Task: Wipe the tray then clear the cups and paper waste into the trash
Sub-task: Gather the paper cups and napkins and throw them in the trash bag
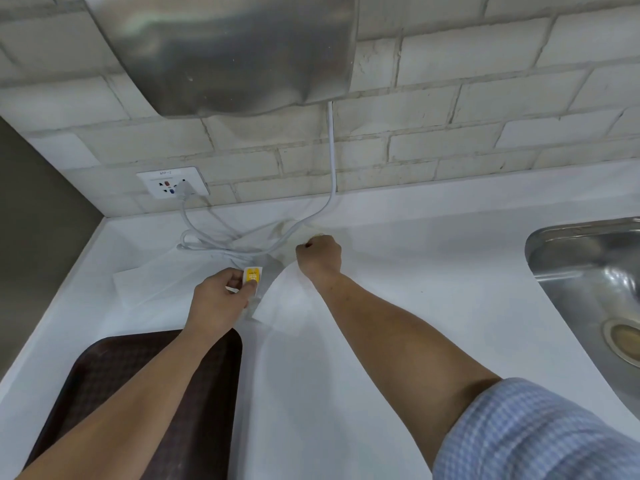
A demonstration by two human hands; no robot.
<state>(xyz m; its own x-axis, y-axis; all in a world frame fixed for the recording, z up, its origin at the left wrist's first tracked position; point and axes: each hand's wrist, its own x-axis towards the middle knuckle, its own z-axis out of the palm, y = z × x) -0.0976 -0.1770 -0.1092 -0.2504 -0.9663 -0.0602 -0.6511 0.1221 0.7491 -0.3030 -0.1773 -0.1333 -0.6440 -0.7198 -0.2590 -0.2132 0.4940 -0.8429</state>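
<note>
At frame centre, the left hand pinches a small yellow packet. The right hand is fisted, seemingly gripping the white paper sheet between them. The brown tray lies lower left, lengthwise under the left forearm.

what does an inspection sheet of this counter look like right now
surface: white counter, paper lying on it
job's things: brown tray near left; paper sheet under right forearm, second paper sheet further left; no cups seen
clutter: nothing seen
hands: left hand pinches yellow packet; right hand curled, contents hidden
cables: white cable looped on counter, plugged into socket
surroundings: sink at right, steel wall unit, brick wall
</note>
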